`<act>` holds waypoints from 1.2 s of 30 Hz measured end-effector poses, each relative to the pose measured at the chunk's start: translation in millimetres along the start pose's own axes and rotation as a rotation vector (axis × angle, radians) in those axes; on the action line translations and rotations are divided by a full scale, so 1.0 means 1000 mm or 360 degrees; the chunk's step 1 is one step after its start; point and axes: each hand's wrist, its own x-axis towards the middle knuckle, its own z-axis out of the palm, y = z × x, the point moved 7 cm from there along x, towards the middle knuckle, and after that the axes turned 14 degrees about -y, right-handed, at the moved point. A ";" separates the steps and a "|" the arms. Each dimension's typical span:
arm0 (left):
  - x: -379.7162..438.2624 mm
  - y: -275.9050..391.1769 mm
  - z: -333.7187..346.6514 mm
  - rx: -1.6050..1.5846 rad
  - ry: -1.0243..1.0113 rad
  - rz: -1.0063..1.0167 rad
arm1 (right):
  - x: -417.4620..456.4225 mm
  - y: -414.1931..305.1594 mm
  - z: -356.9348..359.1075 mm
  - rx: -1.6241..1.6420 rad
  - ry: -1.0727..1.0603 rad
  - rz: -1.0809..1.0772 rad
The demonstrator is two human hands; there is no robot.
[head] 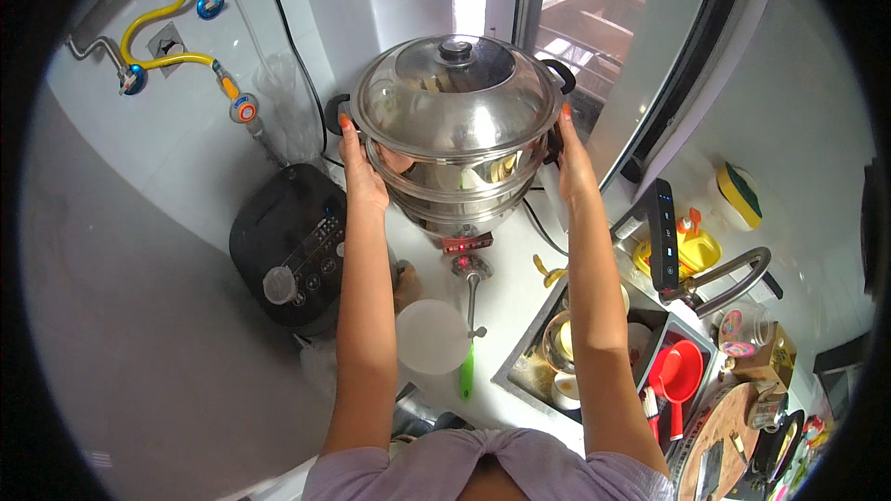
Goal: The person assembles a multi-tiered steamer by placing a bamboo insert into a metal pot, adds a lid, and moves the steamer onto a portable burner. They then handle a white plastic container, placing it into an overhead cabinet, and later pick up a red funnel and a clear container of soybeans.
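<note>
A tiered stainless steel steamer pot [452,188] stands at the back of the counter, with a domed lid [445,108] on top. The lid has a dark glass centre and a black knob. My left hand [360,170] is at the pot's left side handle, and my right hand [574,156] is at its right side handle; both thumbs point up and most fingers are hidden behind the tiers. A small panel with red lights [468,243] shows beneath the pot. In front of it lies a slotted spoon [472,268] with a green handle, beside a translucent round lid [433,337].
A black rice cooker [289,243] stands left of my left forearm. To the right are a sink [522,376] with dishes, a red ladle [676,372], a metal faucet [738,282] and a round wooden chopping board [724,431]. A window [585,28] is behind the pot.
</note>
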 end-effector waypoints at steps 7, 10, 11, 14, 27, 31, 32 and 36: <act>-0.068 0.019 -0.004 0.0432 0.0355 0.0143 | -0.082 -0.008 0.024 -0.0313 -0.0226 -0.0238; -0.117 0.024 0.008 0.0599 0.0345 0.0139 | -0.127 0.003 0.028 -0.0360 -0.0285 -0.0147; -0.133 0.025 0.012 0.0647 0.0340 0.0147 | -0.143 0.007 0.030 -0.0376 -0.0305 -0.0092; -0.180 0.019 0.012 0.1008 0.0204 0.0169 | -0.187 0.039 0.032 -0.0347 -0.0344 0.0065; -0.329 -0.079 -0.078 0.1272 0.0468 -0.0318 | -0.285 0.169 0.091 -0.0164 -0.0786 0.0662; -0.340 -0.098 -0.084 0.0719 0.0530 -0.0488 | -0.286 0.169 0.109 0.0009 -0.0749 0.0675; -0.340 -0.101 -0.081 0.0655 0.0448 -0.0486 | -0.285 0.173 0.111 0.0054 -0.0777 0.0687; -0.341 -0.116 -0.091 0.0392 0.0385 -0.0445 | -0.284 0.200 0.116 0.0118 -0.0764 0.0668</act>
